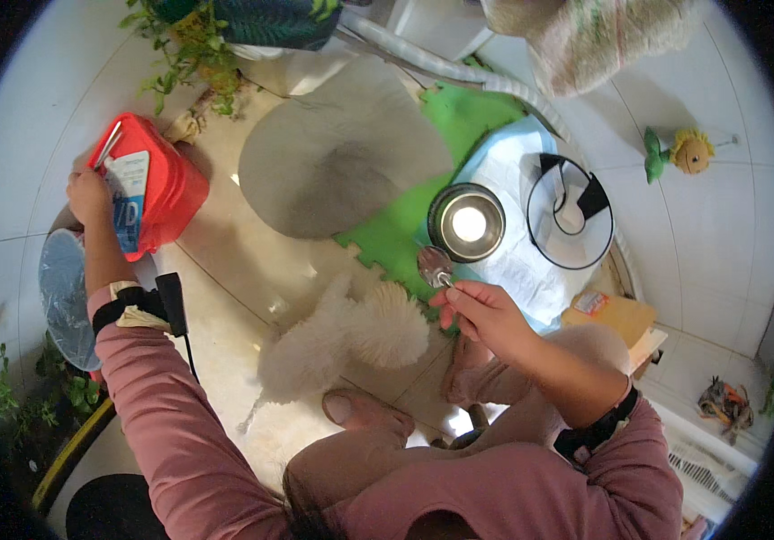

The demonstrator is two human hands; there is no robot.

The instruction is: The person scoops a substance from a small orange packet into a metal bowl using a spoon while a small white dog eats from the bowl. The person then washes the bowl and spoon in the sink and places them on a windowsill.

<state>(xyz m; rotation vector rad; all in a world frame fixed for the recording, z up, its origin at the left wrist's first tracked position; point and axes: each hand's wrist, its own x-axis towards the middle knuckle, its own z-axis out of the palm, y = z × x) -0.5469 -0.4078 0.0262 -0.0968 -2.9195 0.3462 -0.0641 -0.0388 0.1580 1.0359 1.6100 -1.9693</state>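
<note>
My right hand pinches the handle of a metal spoon. The spoon's bowl is just off the near-left side of a dark-sided metal bowl, whose inside shines brightly. At the far left, my left hand is at the edge of a red plastic container. A white and blue printed packet leans at this container's mouth, right beside my fingers. Whether my fingers grip the packet or the rim cannot be told. A thin, light-coloured utensil sticks up there too.
A white fluffy animal is on the tiled floor before my feet. Beyond it lies a grey round mat over green foam tiles. A clear, black-rimmed disc lies on a white pad. Plants stand back left.
</note>
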